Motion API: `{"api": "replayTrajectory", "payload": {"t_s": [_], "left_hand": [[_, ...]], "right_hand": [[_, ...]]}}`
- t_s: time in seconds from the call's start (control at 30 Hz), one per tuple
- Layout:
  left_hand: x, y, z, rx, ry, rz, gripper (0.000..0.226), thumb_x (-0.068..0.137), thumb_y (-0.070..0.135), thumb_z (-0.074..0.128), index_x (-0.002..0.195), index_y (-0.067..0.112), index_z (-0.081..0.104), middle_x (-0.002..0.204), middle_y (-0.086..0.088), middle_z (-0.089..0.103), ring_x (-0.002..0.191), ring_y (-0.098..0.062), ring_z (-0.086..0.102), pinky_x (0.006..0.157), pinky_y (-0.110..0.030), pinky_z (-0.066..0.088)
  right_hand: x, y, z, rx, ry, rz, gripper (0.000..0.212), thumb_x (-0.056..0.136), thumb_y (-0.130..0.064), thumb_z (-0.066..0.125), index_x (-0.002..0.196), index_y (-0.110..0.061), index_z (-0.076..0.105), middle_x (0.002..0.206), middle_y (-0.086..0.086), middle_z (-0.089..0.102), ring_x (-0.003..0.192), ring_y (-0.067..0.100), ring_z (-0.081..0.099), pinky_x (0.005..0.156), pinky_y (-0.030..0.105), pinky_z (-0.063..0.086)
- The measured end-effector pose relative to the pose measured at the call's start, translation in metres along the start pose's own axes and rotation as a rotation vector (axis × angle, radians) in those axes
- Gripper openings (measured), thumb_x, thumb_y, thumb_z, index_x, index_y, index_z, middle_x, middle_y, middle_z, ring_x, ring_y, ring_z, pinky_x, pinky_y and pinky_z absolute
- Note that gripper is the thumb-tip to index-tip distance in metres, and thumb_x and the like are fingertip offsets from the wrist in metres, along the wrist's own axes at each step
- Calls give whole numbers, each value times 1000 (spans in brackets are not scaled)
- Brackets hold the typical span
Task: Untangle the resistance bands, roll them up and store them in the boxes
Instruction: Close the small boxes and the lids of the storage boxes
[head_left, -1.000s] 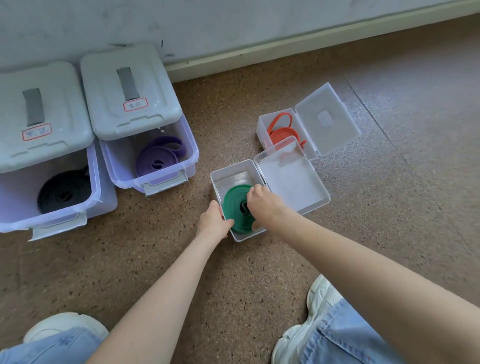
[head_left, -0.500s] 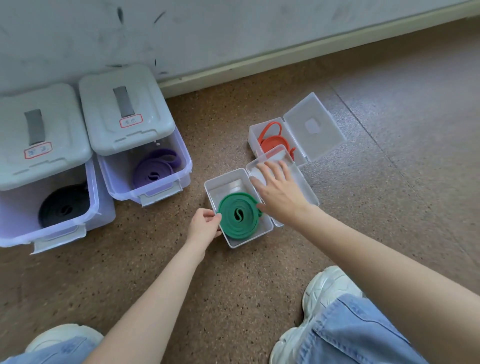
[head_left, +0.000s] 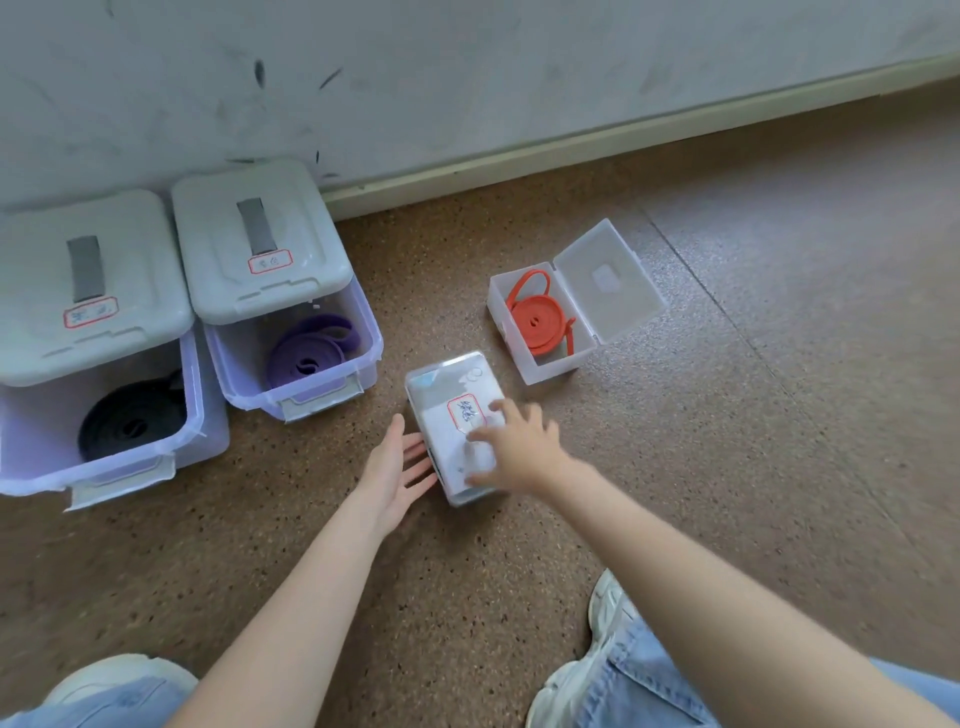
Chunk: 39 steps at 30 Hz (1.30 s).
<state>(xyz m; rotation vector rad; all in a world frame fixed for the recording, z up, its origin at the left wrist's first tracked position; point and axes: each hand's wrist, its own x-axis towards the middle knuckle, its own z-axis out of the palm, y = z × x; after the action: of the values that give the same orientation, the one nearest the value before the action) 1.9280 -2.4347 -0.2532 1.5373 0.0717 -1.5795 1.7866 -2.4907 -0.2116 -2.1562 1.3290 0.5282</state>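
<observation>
A small clear box (head_left: 447, 389) lies on the floor with its labelled lid down; the green band inside is hidden. My right hand (head_left: 511, 447) presses flat on the lid with spread fingers. My left hand (head_left: 397, 467) is open beside the box's left wall, fingers straight. Behind it to the right, a second small clear box (head_left: 540, 369) stands with its lid up and a rolled orange band (head_left: 537, 325) inside. A purple band (head_left: 309, 353) lies rolled in one lilac bin (head_left: 363, 332), a black band (head_left: 130, 421) in the other bin (head_left: 31, 441).
Both lilac bins stand at the left against the grey wall (head_left: 467, 78), their grey lids (head_left: 260, 244) slid back. My white shoes (head_left: 602, 639) and denim-clad knees are at the bottom edge. Brown speckled floor (head_left: 727, 415) stretches to the right.
The lid of the near box has swung shut over the green band, pushed down by my right hand. My left hand let go of the box's edge and opened flat beside it.
</observation>
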Motion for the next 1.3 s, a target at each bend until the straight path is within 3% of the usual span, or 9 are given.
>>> {"api": "replayTrajectory", "payload": {"t_s": [0.23, 0.37, 0.47, 0.57, 0.83, 0.97, 1.07, 1.2, 1.3], "left_hand": [[18, 2, 4, 114, 68, 82, 24, 98, 27, 46, 93, 8, 60, 95, -8, 64, 84, -16, 62, 78, -31, 49], [27, 7, 5, 129, 62, 68, 21, 96, 27, 51, 97, 8, 60, 86, -4, 66, 80, -14, 64, 65, -27, 52], [28, 8, 3, 122, 42, 52, 22, 95, 25, 52, 102, 6, 59, 86, -5, 66, 80, -16, 65, 61, -27, 53], [30, 6, 1, 106, 18, 42, 20, 97, 23, 49, 101, 7, 60, 88, -6, 66, 80, -15, 65, 64, -27, 53], [32, 6, 1, 148, -32, 27, 27, 95, 26, 54, 112, 6, 59, 108, -11, 67, 93, -19, 65, 76, -30, 53], [41, 14, 2, 402, 73, 107, 18, 92, 24, 58, 102, 9, 59, 110, -11, 66, 89, -20, 62, 78, -33, 48], [50, 25, 7, 376, 118, 189, 19, 90, 23, 60, 104, 14, 51, 113, -6, 59, 105, -23, 58, 75, -36, 51], [60, 31, 9, 319, 113, 228, 16, 89, 17, 61, 100, 19, 50, 105, 0, 57, 99, -19, 58, 57, -27, 50], [58, 26, 14, 340, 177, 287, 14, 92, 18, 58, 103, 18, 49, 105, 0, 57, 93, -15, 57, 66, -29, 52]], "right_hand": [[10, -5, 39, 206, 114, 132, 92, 80, -45, 66, 148, -30, 5, 155, 13, -9, 138, 40, 14, 110, 50, 24], [25, -11, 32, 290, 66, 249, 108, 70, -58, 71, 148, -32, 1, 149, 22, 6, 132, 42, 23, 109, 50, 25], [33, -26, 37, 239, 52, 327, 119, 64, -58, 74, 146, -34, -9, 147, 29, -4, 135, 49, 11, 109, 57, 15], [38, -36, 44, 235, 89, 390, 117, 69, -44, 75, 146, -31, -13, 147, 34, -13, 136, 54, -2, 108, 64, 7], [35, -34, 51, 196, 110, 350, 116, 71, -42, 72, 145, -30, -17, 145, 37, -14, 135, 55, -2, 107, 63, 7], [35, -39, 62, 99, 151, 342, 115, 76, -49, 69, 145, -27, -21, 144, 40, -16, 135, 56, -4, 107, 64, 8], [35, -39, 68, 39, 200, 334, 115, 76, -51, 67, 144, -27, -22, 144, 40, -16, 134, 57, -2, 107, 64, 9], [40, -42, 74, -4, 223, 340, 116, 74, -55, 66, 145, -25, -22, 143, 42, -14, 133, 58, 3, 105, 65, 11], [39, -36, 65, 8, 171, 301, 118, 71, -60, 66, 145, -27, -20, 144, 40, -14, 133, 55, 5, 106, 62, 13]]}}
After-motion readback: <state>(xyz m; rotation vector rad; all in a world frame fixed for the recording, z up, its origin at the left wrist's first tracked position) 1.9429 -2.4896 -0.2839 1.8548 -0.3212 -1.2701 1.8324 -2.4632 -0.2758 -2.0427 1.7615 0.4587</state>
